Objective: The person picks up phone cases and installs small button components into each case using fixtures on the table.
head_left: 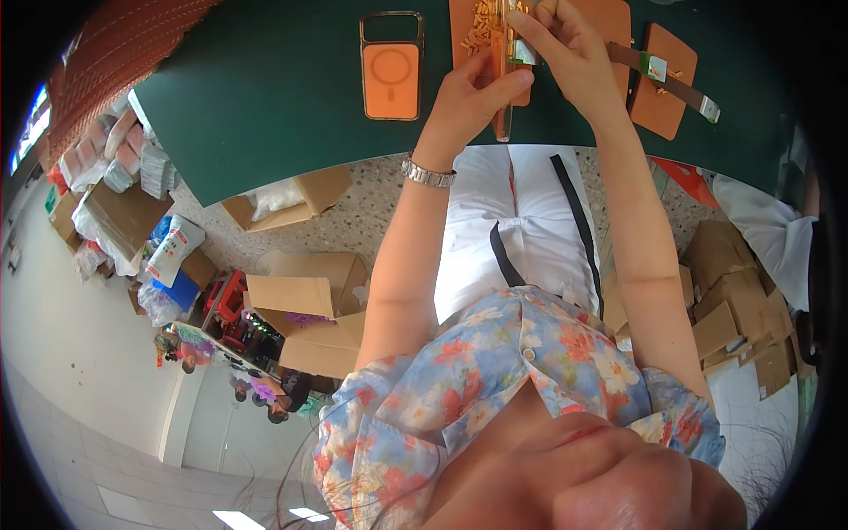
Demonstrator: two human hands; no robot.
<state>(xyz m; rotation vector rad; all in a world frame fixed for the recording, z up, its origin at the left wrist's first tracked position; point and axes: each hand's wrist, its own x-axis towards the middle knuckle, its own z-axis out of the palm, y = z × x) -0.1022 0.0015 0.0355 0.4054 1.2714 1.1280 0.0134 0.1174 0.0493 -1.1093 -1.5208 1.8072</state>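
Observation:
My left hand (466,99) is closed round a phone case (503,122) with a clear edge, held on its side so its narrow edge faces up. The fingers and thumb of my right hand (570,46) pinch at the far part of that same case, by its shiny gold camera end; any small part between the fingertips is too small to make out. Under the hands lies an orange pad (460,42) with a pile of small gold pieces (478,26). To the left, flat on the table, rests an orange phone case (391,84) with a dark clear rim and a ring mark.
Right of my hands, a brown strap-like tool (680,88) with a green and white part lies across orange pads (658,110). The dark green table (265,115) curves round. Cardboard boxes (300,278) stand on the floor; another person's white-clothed leg (768,221) is at right.

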